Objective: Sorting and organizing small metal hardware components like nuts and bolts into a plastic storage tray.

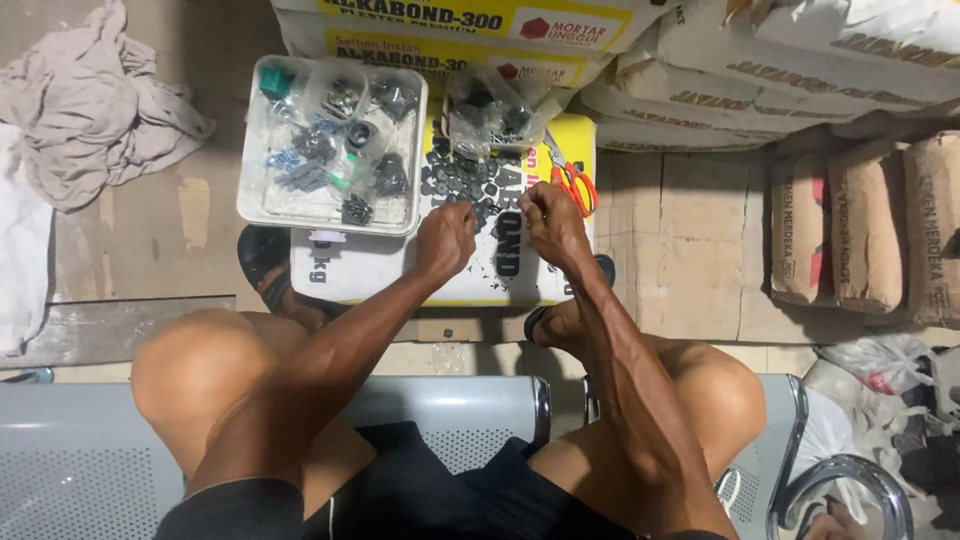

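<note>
On the sack's [400, 265] far left corner sits a pale square tray [262, 205] holding clear bags of small dark and blue parts. Beside it, at the far edge, a clear bag [490, 110] holds more dark parts. Between them and the hands lies a loose pile of small black parts [462, 178], ring-like and scattered, with orange scissors [575, 185] at the right edge. Left hand [445, 240] and right hand [552, 225] rest at the pile's near side, fingers curled narrow; whether they pinch a part I cannot tell.
</note>
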